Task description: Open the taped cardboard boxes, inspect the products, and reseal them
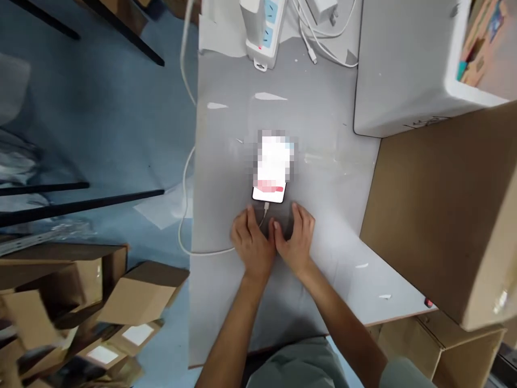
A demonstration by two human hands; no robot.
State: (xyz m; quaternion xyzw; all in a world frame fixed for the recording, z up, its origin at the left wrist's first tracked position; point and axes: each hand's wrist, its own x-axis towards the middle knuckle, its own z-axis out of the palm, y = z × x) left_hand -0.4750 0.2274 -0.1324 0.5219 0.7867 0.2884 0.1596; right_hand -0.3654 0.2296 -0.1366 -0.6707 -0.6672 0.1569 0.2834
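Note:
A smartphone [269,193] lies face up on the grey table, its screen lit bright white and mostly blurred out. The plug of a white charging cable [266,206] sits at its lower edge. My left hand [254,245] rests on the tabletop just below the phone, over the cable, with thumb and forefinger apart. Beside it, my right hand [297,240] also rests on the table, thumb and forefinger spread. The two thumbs meet or nearly meet between the hands. Neither hand touches the phone, and I see nothing held in them.
A white power strip [264,51] and a charger with coiled white cable [313,51] lie at the table's far end. A large white box [398,70] and a cardboard box [440,210] line the right side. Open cartons [141,291] are piled on the floor at left.

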